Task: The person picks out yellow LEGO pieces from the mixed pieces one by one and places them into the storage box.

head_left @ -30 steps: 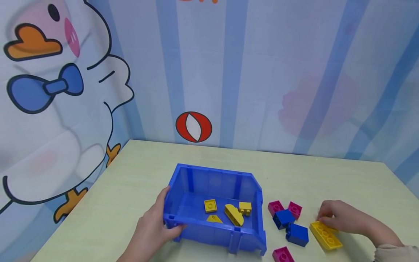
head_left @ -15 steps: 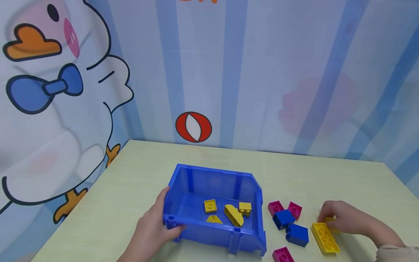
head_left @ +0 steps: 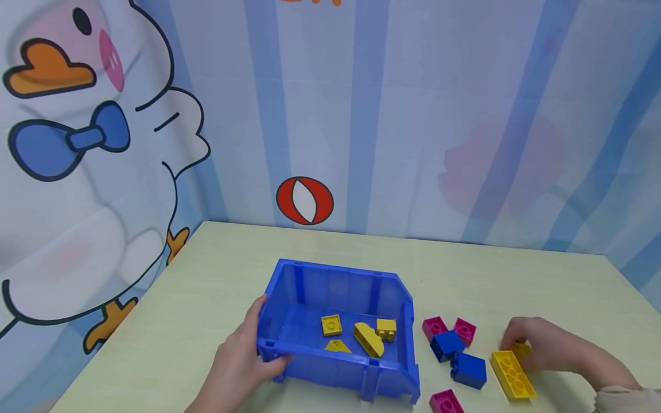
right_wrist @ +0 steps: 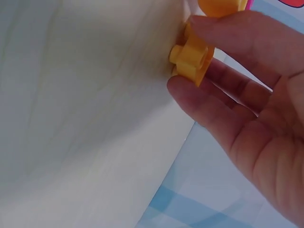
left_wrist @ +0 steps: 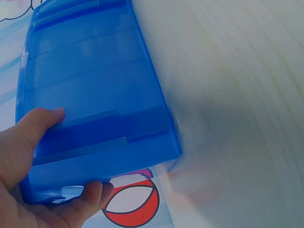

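Note:
My left hand (head_left: pixel 240 355) grips the left end of a blue plastic bin (head_left: pixel 341 373), thumb on the near wall and fingers behind. Inside it lie yellow building bricks: a square one (head_left: pixel 331 325), a rounded one (head_left: pixel 369 339), a small studded one (head_left: pixel 386 329) and a partly hidden angled one (head_left: pixel 338 346). On the table at the right, my right hand (head_left: pixel 555 347) pinches a small yellow brick (right_wrist: pixel 191 59) between thumb and fingers. A longer yellow brick (head_left: pixel 512 376) lies hollow side up just left of that hand.
Between bin and right hand lie two blue bricks (head_left: pixel 469 370) and pink bricks (head_left: pixel 435 327), one of them (head_left: pixel 446 401) near the front. The pale table (head_left: pixel 232 252) ends at a striped cloth backdrop (head_left: pixel 403 115) with a printed duck (head_left: pixel 77 229).
The long yellow brick has turned slightly and now lies apart from the right fingers, which have moved onto the small yellow brick beside it. Left hand and bin stay put.

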The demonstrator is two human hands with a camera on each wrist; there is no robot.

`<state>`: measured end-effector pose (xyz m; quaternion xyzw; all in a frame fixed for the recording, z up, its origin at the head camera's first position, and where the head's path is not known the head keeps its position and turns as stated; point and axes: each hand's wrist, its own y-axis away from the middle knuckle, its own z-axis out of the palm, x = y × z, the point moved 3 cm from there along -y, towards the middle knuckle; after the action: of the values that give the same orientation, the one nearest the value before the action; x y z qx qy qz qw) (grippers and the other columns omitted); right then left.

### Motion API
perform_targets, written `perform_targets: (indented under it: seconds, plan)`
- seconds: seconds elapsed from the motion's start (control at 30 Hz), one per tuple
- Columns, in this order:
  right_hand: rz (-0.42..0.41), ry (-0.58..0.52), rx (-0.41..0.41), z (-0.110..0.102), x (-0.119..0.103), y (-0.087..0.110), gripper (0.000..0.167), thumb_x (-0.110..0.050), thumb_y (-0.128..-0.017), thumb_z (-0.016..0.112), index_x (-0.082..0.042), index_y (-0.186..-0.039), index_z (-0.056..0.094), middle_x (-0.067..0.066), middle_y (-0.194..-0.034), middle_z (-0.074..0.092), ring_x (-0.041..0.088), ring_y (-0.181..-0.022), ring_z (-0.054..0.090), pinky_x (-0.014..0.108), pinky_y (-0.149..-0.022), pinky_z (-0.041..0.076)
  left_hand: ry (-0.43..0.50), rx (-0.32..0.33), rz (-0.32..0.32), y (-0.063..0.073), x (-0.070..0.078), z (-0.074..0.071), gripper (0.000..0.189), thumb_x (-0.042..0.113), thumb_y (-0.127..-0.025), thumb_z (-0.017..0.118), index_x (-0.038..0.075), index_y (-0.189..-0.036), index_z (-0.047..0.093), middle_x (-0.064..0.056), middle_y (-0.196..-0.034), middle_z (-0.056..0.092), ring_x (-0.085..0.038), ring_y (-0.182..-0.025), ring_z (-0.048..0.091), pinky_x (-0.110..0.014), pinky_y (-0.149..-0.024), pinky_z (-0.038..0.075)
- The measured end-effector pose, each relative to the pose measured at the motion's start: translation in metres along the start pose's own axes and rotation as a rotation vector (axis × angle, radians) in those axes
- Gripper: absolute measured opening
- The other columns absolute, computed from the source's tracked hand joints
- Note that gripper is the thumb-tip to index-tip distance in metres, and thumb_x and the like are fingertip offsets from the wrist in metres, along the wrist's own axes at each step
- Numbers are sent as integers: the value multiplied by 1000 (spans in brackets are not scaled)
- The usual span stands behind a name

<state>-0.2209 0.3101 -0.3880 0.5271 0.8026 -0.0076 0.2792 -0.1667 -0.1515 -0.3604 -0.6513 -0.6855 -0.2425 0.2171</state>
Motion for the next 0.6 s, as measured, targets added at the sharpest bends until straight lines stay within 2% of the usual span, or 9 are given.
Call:
perform_targets:
  seconds: [0.23,0.6]
  plan:
    - [-13,41,29,0,-3,-2,31,9,-65,76,-13,-85,65,-4,-84,57,16,-76,49,38,-74,52,2,8,9,1,0,0,104,30,-68,84,8,-146,19,-25,-134,45,-46,-117,48,-56,-85,47]
    - [-21,37,19,-3,-5,-2,30,8,-66,75,-13,-83,65,-3,-82,56,16,-74,48,32,-71,52,6,0,-2,0,-2,1,104,30,-68,84,8,-146,18,-25,-136,44,-46,-118,47,-57,-85,47]
